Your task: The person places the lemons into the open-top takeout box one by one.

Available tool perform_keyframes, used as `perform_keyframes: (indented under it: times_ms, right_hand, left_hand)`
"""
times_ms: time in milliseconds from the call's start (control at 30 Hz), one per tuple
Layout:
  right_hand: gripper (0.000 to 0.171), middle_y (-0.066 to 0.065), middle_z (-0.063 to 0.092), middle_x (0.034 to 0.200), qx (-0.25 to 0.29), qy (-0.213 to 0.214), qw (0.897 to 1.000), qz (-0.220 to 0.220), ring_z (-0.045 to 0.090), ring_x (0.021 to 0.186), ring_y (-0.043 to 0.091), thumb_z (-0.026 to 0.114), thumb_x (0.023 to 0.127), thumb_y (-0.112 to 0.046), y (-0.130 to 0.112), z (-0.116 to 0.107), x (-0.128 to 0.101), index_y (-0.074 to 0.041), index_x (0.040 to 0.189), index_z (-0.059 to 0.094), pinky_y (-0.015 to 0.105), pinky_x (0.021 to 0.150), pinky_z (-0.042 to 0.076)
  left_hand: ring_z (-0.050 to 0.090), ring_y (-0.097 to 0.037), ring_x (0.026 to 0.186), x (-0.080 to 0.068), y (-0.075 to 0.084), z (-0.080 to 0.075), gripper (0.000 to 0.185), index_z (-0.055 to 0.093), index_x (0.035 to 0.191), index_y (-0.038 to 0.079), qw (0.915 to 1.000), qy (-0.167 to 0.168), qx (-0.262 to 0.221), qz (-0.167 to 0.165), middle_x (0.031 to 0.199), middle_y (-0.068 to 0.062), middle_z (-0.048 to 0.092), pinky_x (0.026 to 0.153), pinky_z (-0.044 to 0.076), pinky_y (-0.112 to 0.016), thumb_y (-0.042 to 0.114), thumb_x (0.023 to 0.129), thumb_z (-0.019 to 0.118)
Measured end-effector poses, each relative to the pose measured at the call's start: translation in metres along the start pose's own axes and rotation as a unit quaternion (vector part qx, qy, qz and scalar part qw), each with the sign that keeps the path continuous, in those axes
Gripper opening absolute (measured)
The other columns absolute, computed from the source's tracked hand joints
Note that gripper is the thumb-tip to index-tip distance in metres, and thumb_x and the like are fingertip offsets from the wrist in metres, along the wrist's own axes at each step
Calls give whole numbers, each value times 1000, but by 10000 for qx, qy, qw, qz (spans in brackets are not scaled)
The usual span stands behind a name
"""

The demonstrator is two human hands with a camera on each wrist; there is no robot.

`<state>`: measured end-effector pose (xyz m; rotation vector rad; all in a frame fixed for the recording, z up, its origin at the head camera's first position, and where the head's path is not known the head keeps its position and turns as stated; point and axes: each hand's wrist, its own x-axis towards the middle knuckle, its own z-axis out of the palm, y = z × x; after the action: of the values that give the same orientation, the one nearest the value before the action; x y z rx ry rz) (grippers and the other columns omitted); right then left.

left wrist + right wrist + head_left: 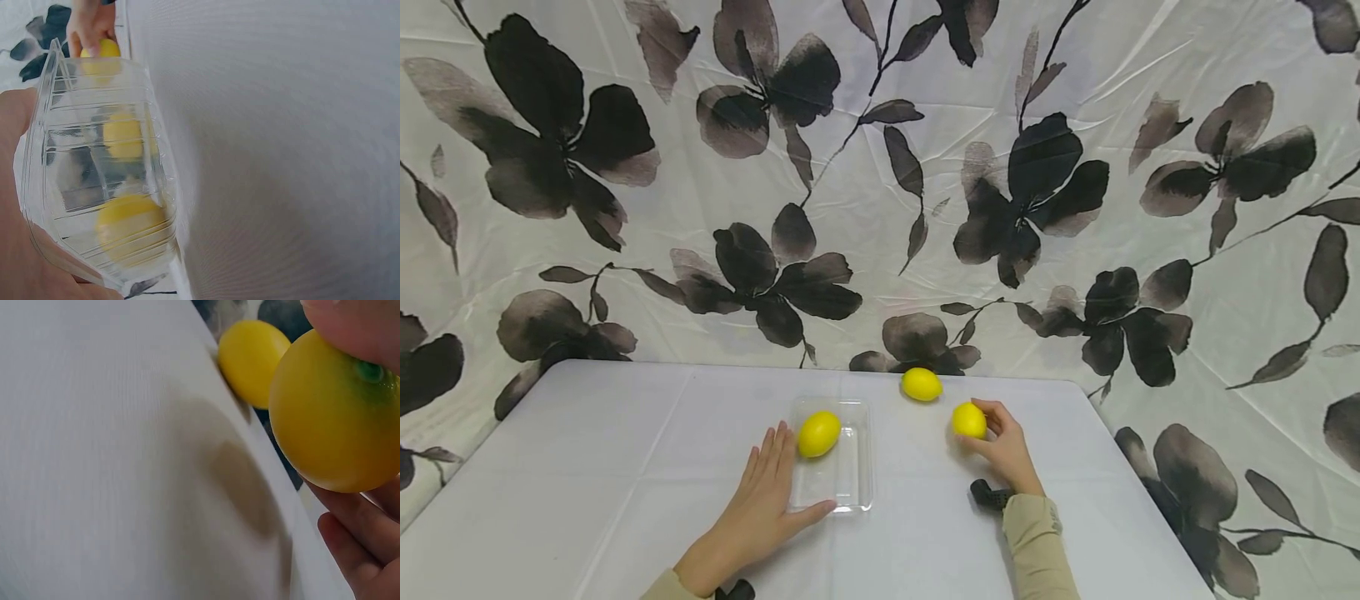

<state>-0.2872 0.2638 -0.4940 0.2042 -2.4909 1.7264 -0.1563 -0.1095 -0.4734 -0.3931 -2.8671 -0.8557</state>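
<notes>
Right hand (1003, 450) pinched a lemon (968, 420); clear tray (859, 492) off to its left, steadied by flat left hand (760, 500).

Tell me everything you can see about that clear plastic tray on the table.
The clear plastic tray is a shallow rectangular container with rounded corners and ribbed walls, thin and see-through as it looks. It lies flat and open-side up on the white table, near the middle. One yellow lemon rests inside, toward the far left corner. The left hand lies flat along its left side, fingers straight and thumb against the near edge. The right hand is apart from it.
</notes>
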Motion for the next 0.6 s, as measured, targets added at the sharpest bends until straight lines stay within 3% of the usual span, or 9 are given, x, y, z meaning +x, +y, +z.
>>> perform_keyframes:
  times_ms: [233,600]
  right_hand:
    - [66,10,55,140,-26,-276,9996,-31,47,134,30,87,74,-7,-22,17,2,-8,132,57,45,116,32]
    - [64,6,59,133,-88,-504,9960,-732,52,128,27,90,71,-8,-53,44,-3,-10,128,61,47,115,32]
  left_hand:
    - [3,-43,149,0,-1,0,117,14,154,-10,10000,4,32,-14,162,-27,5,119,6,-58,71,84,60]
    - [3,-43,149,-1,-2,1,117,14,154,-10,10000,39,27,26,162,-26,5,120,5,-57,73,84,58]
